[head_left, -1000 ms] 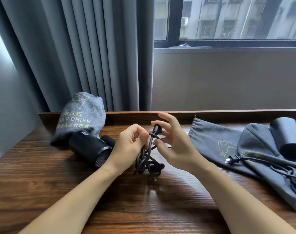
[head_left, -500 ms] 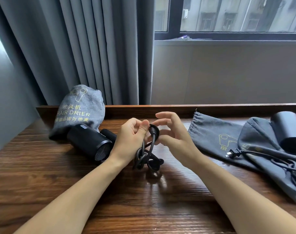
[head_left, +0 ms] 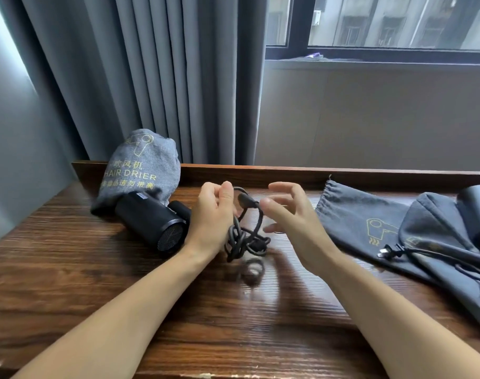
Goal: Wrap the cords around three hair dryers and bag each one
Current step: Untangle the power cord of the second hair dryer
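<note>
A black hair dryer [head_left: 154,222] lies on the wooden table [head_left: 69,269], its grille facing me. Its handle runs behind my left hand [head_left: 214,214], which grips the bundled black cord [head_left: 247,239] beside the handle. The cord's plug end [head_left: 245,202] sticks up between my hands. To the right of the cord, my right hand [head_left: 293,222] hovers with fingers spread, the index fingertip close to the loop. A bulging grey bag [head_left: 143,165] printed "HAIR DRIER" stands behind the dryer.
An empty grey bag [head_left: 356,214] lies flat at the right. Farther right, a second black dryer [head_left: 479,212] rests on another grey bag [head_left: 438,242], its loose cord and plug [head_left: 383,253] trailing left. Curtain and wall stand behind the table's raised back edge.
My right hand has released the plug end and spread its fingers. The cord loop has dropped lower beside my left hand, which keeps its grip.
</note>
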The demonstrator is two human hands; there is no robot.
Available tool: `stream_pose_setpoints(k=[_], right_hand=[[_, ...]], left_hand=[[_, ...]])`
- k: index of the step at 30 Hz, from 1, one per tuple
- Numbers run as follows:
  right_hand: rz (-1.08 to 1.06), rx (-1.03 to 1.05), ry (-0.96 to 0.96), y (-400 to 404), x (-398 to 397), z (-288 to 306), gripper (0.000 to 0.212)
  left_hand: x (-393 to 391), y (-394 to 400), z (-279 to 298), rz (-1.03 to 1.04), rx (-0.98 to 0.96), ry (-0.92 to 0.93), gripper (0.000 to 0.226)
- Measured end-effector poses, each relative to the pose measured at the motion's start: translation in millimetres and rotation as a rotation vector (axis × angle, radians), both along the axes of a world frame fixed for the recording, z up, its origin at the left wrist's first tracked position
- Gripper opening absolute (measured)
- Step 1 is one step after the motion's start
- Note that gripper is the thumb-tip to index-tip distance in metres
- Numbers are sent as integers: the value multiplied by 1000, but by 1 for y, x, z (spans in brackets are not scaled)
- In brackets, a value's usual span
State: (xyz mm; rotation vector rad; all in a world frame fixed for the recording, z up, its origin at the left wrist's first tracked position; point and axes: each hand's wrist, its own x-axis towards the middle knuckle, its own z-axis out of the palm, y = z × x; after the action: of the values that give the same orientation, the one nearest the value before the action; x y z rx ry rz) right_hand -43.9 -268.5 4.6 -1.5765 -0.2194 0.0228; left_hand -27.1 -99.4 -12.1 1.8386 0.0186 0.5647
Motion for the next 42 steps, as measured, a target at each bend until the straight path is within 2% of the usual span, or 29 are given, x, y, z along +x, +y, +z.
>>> stream_pose_setpoints(k=[2,5,8,11,13,16,18,21,23,25,28,30,33,36,38,42], right_hand=[[46,-64,2,1,-3,1,43],[65,-119,-58,1,-5,4,18],[39,-130,-83,-2,-5,8,28],[79,24,-46,-7,-6,16,40],[89,157,-68,-10,-6,20,36],[64,305,-81,-10,-5,21,17],[19,385,-85,-10,-4,20,15],[-39,517,-84,-15,2,23,14],[-52,577,-76,-19,6,24,12],[-58,578,-66,-19,9,24,7],[-57,529,-56,-17,9,23,18],[-42,524,-56,-16,9,22,21],[-16,544,-50,-16,10,21,21],[-1,548,-57,-16,10,21,18],[-47,552,-69,-16,12,19,15],[-142,532,-94,-15,16,16,14]], left_hand=[[3,4,-1,43,-4,-2,33],[2,8,2,72,110,-25,30],[1,7,5,85,115,-23,29],[11,13,2,135,77,-5,29],[15,18,2,138,43,15,28],[9,15,5,123,187,-45,19],[-1,11,9,120,303,-189,16],[-11,16,12,-33,452,-322,29],[-16,16,12,-206,560,-267,38],[-18,12,7,-281,634,-208,41],[-15,2,0,-297,555,-180,33],[-14,-1,-1,-263,522,-164,36],[-13,-4,-2,-193,519,-103,40],[-13,-7,-3,-220,448,-112,20],[-14,-8,0,-238,349,-102,12],[-10,-4,5,-247,192,-59,15]])
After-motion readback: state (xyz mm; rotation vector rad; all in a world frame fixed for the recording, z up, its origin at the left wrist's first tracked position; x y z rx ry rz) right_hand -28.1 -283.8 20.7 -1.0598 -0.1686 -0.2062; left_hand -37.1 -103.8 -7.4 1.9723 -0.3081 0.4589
